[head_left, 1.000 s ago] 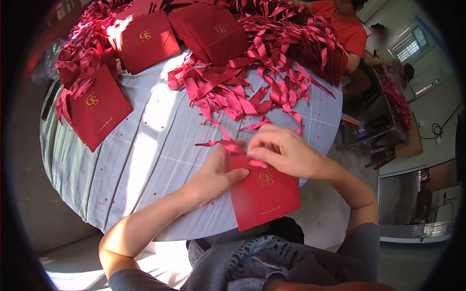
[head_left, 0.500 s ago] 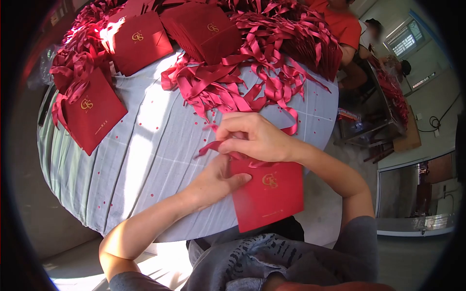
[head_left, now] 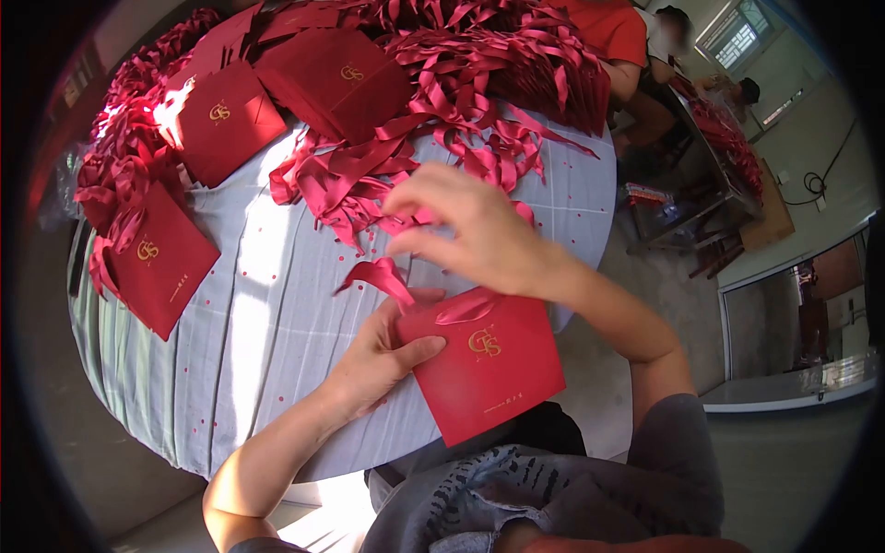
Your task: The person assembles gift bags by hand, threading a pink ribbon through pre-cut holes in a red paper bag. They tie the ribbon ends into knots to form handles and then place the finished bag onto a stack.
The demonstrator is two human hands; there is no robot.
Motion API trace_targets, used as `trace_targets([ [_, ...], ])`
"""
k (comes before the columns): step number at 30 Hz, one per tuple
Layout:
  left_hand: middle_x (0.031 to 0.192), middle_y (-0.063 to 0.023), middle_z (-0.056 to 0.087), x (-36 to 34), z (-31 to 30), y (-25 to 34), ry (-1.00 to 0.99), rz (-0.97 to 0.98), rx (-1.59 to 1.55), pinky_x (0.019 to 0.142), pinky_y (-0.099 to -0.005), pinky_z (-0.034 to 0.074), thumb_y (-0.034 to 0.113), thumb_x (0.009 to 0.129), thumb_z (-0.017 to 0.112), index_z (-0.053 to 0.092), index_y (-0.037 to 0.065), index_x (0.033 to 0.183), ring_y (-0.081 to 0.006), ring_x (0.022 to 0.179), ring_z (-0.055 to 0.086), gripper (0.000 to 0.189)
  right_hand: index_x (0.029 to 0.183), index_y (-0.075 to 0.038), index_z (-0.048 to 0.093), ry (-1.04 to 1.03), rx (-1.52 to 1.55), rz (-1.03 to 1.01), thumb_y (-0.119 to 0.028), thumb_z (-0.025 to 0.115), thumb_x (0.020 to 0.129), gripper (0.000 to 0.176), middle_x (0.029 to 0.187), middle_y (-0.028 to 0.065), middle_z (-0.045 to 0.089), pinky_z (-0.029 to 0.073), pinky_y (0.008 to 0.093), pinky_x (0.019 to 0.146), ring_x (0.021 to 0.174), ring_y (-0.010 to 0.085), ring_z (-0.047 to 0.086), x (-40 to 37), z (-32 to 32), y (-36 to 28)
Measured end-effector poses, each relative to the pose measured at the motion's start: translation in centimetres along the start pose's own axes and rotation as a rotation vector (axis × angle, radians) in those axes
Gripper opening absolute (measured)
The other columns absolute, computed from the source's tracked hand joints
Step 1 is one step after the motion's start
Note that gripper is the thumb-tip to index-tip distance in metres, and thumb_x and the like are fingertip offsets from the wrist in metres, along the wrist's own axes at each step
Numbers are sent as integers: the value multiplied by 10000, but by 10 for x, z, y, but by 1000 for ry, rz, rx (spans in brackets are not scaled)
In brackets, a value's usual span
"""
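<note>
Held unit: one red bag, at lower centre of the frame, over the near edge of the cloth-covered table. My left hand grasps this bag at its upper left corner, with the thumb pressed on the front panel and the other fingers behind. The bag is tilted, its gold logo and small lettering facing up. Its interior is hidden from view, so I cannot tell what it contains. One pink ribbon lies across the front panel near the top edge; a ribbon end extends from the upper left corner, just beside my left fingers.

My right hand is raised above the top edge, apart from the bag. Its fingers are bent and released, the thumb separated from the index finger. Loose ribbons show beyond these fingers.

Other bags: a stack lies at upper centre, its bags overlapping; another stack lies to its left. A single bag lies at the left of the frame, ribbons over its upper corner. I cannot see inside any of these. Small red dots are scattered on the cloth. A person in a red shirt is at upper right, near a second table.
</note>
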State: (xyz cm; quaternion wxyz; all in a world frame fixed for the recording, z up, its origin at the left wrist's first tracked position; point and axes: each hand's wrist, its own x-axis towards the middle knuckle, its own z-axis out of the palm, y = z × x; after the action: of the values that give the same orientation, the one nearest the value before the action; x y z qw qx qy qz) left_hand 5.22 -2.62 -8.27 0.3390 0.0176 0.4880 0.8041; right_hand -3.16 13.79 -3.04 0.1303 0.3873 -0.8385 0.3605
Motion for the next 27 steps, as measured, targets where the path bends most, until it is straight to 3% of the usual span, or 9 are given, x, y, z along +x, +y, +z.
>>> trace_targets([
  [6, 1156, -100, 572, 2, -4, 8, -61, 51, -102, 927, -297, 452, -10, 834, 628, 453, 11, 1230, -159, 1067, 559, 433, 839, -9, 679, -300, -210, 731, -355, 523, 930, 391, 664, 108, 594, 431, 274, 608, 643, 147, 560, -40, -68, 10],
  [8, 1137, -96, 581, 2, -2, 9, -63, 26, -94, 919, -294, 455, -5, 833, 633, 461, 9, 1219, -158, 1051, 566, 423, 831, 2, 694, -471, 142, 756, -590, 408, 911, 662, 587, 123, 557, 429, 336, 602, 618, 178, 570, -62, -63, 27],
  [9, 1118, -92, 590, 2, 0, 10, -57, 7, -83, 912, -291, 458, -1, 831, 638, 469, 7, 1209, -156, 1034, 573, 414, 885, -1, 698, -489, 323, 868, -575, 451, 906, 625, 633, 75, 594, 440, 293, 636, 662, 120, 565, -66, -58, 30],
  [14, 1103, -91, 603, 1, 3, 6, -30, 1, -39, 914, -286, 458, 3, 835, 639, 477, 5, 1204, -155, 1020, 582, 403, 931, 13, 683, -468, 839, 787, -321, 616, 895, 343, 781, 36, 666, 465, 234, 688, 730, 77, 589, -61, -38, 24],
  [17, 1147, -104, 589, -1, 3, 10, -25, 22, -31, 931, -295, 450, 19, 841, 637, 479, 4, 1206, -162, 1047, 572, 399, 940, 47, 661, -280, 742, 717, -209, 600, 908, 266, 808, 33, 666, 470, 204, 692, 754, 51, 583, -62, -27, 15],
  [19, 1184, -115, 577, -2, 1, 15, -9, 45, -22, 947, -306, 441, 36, 848, 634, 484, 3, 1203, -169, 1067, 564, 386, 830, 55, 621, -64, 338, 554, -132, 575, 908, 208, 787, 71, 673, 465, 224, 621, 737, 60, 592, -64, -19, 7],
  [22, 1292, -168, 516, 0, -7, 23, -38, 157, -49, 1050, -417, 340, 181, 911, 559, 502, 48, 1174, -265, 1191, 492, 300, 782, 50, 577, -6, 186, 307, -68, 576, 885, 157, 735, 132, 645, 462, 274, 555, 641, 138, 612, -73, -10, 6],
  [24, 1270, -169, 537, -1, -17, 30, -50, 226, -105, 1040, -431, 346, 212, 924, 540, 519, 66, 1066, -280, 1172, 510, 205, 723, 41, 520, 11, 228, 267, -18, 582, 850, 154, 689, 163, 596, 443, 319, 524, 579, 229, 590, -73, -11, 1],
  [27, 1125, -174, 624, -4, -23, 43, 38, 315, 1, 970, -404, 420, 244, 971, 454, 477, 89, 959, -282, 1079, 577, 158, 858, 44, 529, -43, 185, 166, 10, 559, 824, 57, 700, 216, 545, 420, 406, 548, 659, 373, 582, -72, -11, -2],
])
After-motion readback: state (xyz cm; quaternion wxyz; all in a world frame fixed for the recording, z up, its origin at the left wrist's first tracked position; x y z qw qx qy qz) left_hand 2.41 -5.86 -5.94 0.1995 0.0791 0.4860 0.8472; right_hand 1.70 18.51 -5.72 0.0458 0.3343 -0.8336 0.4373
